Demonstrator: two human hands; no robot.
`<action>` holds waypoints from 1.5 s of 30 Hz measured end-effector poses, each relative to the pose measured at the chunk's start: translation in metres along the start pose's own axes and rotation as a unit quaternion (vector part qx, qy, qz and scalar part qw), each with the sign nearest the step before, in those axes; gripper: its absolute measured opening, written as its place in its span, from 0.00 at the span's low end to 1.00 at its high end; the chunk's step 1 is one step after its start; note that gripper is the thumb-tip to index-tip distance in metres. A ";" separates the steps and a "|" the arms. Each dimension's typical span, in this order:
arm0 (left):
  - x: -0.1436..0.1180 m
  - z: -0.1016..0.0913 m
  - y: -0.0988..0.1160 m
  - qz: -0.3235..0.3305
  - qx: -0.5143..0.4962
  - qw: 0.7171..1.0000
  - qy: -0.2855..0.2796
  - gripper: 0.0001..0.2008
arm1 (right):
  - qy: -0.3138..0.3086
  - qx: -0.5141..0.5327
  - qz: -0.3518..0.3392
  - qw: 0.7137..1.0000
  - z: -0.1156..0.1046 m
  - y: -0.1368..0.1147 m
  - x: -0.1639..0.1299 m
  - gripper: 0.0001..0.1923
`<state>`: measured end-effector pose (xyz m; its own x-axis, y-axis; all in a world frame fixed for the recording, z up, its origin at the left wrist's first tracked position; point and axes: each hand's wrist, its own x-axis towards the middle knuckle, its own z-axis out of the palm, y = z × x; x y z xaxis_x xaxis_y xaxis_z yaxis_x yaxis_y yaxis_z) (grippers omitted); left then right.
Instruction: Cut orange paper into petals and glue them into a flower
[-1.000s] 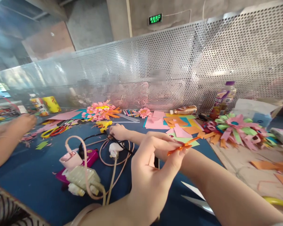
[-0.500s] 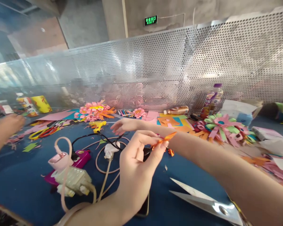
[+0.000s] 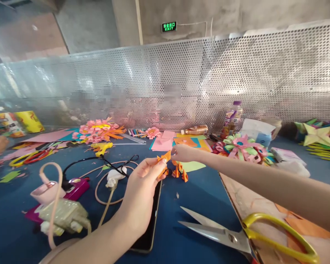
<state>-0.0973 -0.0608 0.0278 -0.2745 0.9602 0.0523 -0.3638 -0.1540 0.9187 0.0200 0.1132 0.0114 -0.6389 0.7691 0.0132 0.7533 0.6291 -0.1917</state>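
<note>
On the blue tabletop (image 3: 198, 198), scissors (image 3: 222, 234) and a phone (image 3: 150, 220) lie near. My left hand (image 3: 139, 194) pinches orange paper (image 3: 162, 161); my right hand (image 3: 183, 153) is loosely closed above small orange pieces (image 3: 180, 173).

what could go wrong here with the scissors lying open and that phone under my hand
The open scissors point their blades toward the left hand, so a careless sweep might nick it. The phone lies under that wrist and could be nudged or pressed. The small orange paper piece pinched in the fingers might crumple.
</note>
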 end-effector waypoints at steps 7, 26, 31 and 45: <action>0.006 -0.001 -0.005 -0.054 0.006 0.998 0.017 0.08 | 0.056 0.093 0.045 0.993 0.022 0.000 -0.003 0.18; 0.000 0.000 -0.008 0.079 0.162 0.983 -0.036 0.09 | 0.232 0.330 -0.036 0.914 -0.042 -0.031 -0.153 0.13; -0.001 0.000 -0.008 0.113 0.183 0.975 -0.057 0.07 | 0.296 0.266 -0.051 0.916 -0.032 -0.039 -0.159 0.13; -0.016 0.004 -0.002 0.194 0.219 0.952 -0.086 0.02 | 0.448 0.132 -0.123 0.876 -0.010 -0.041 -0.176 0.15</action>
<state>-0.0886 -0.0744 0.0268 -0.1499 0.8806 0.4495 0.1514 -0.4288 0.8906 0.1026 -0.0468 0.0266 -0.3098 0.4684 0.8274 0.4715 0.8314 -0.2941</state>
